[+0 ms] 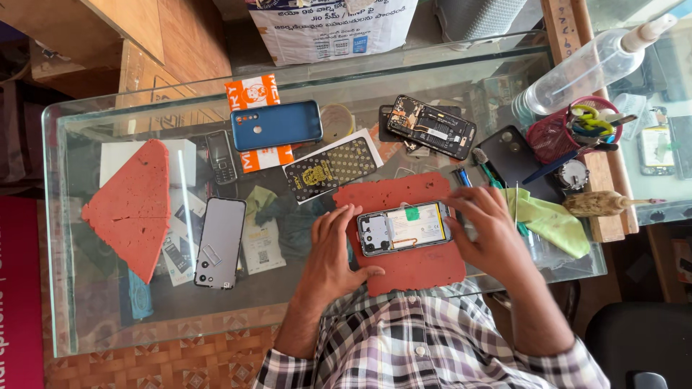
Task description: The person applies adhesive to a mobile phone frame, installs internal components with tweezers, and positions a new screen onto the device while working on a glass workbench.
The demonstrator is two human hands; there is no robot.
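We steady an opened phone on the red mat.

At lower centre of the frame, the opened phone [404,227] lies on the red mat [411,263] on the glass table [108,317]. Our left hand [333,252], fingers spread, touches its left end; our right hand [486,232] pinches its right end. A blue phone [276,124] lies upper left.

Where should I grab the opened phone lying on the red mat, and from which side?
Take the opened phone by its two short ends, coming in from left and right. It lies flat, back cover off, long side across the red mat, so its exposed insides face up. The left hand and right hand already flank those ends, probably the safest hold.
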